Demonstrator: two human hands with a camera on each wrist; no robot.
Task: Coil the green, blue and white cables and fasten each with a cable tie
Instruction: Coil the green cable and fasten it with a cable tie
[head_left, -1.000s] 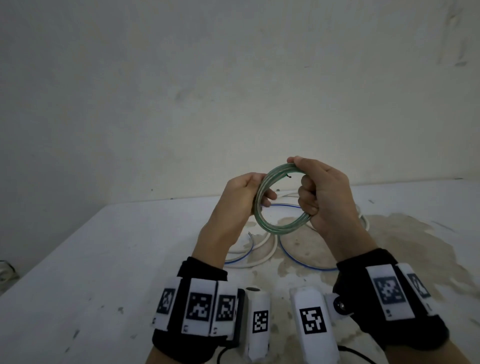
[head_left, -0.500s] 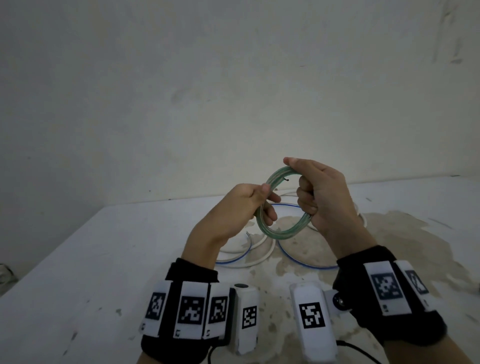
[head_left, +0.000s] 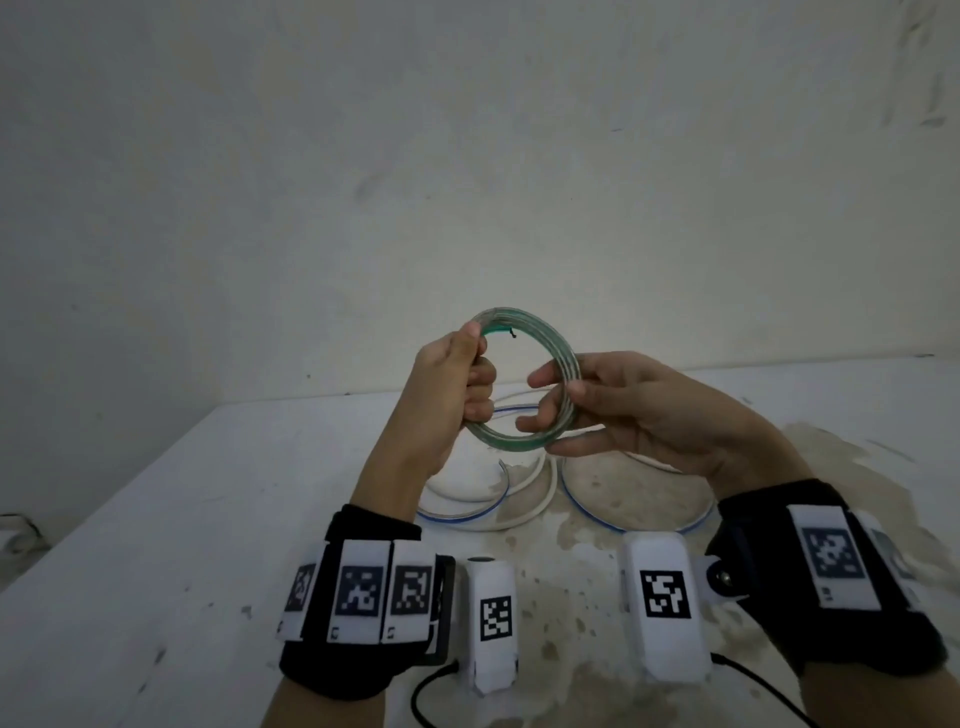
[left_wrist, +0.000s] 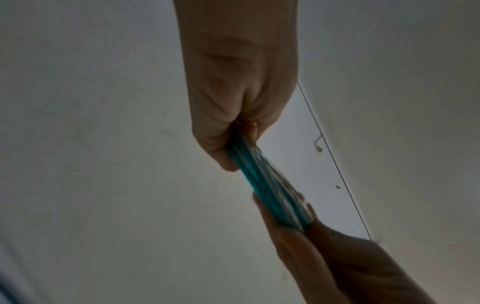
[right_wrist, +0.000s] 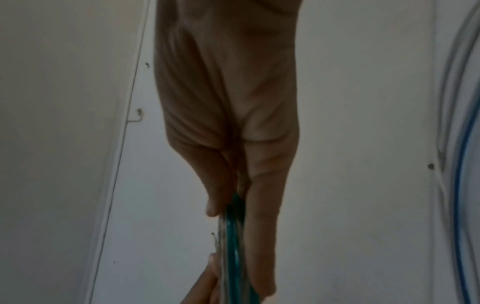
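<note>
Green coil (head_left: 524, 382) held above tabletop (head_left: 156, 545): left hand (head_left: 452, 395) stays clenched round it, right hand (head_left: 639, 410) has shifted from top to side, pinching loosely; untied, tie unseen.

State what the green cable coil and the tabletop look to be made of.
Green cable coil: likely flexible plastic sheathing, glossy and partly translucent, since pale highlights run along its loops; the core is not visible. Tabletop: a hard, matt white-painted surface, with worn patches showing brownish material beneath; wood or stone is uncertain.

Coiled cable (head_left: 524, 384) between both hands, above cables (head_left: 524, 512) on table (head_left: 156, 545).
</note>
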